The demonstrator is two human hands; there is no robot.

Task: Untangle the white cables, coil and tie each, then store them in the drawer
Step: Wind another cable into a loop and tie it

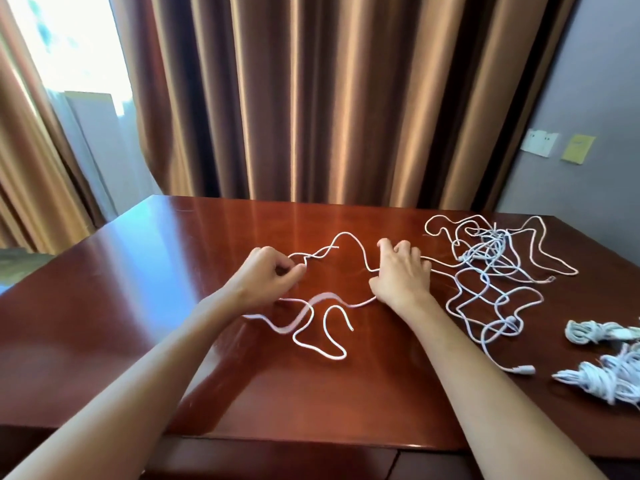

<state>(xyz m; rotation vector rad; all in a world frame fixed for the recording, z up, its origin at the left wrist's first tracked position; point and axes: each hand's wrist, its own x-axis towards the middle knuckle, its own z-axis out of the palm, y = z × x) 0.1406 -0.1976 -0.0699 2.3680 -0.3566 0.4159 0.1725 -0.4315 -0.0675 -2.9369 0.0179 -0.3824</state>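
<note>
Meanwhile, left hand (268, 277) pinches a loose white cable (320, 348) on the wooden table (138, 306); right hand (400, 271) presses it, fingers spread; tangled cables (491, 268) lie beside

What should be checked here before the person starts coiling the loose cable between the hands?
1. Left hand grips the loose cable: ok, its fingers pinch it.
2. Right hand controls the same cable: cannot tell; it rests over the cable, but the grip is hidden.
3. Loose cable free of the tangled pile: not ok, a strand runs from under the right hand into the pile.
4. Cable end visible to start the coil: ok, an end lies near the table's middle.
5. Coiled bundles out of the way: ok, at the right edge.
6. Drawer ready: cannot tell.
</note>
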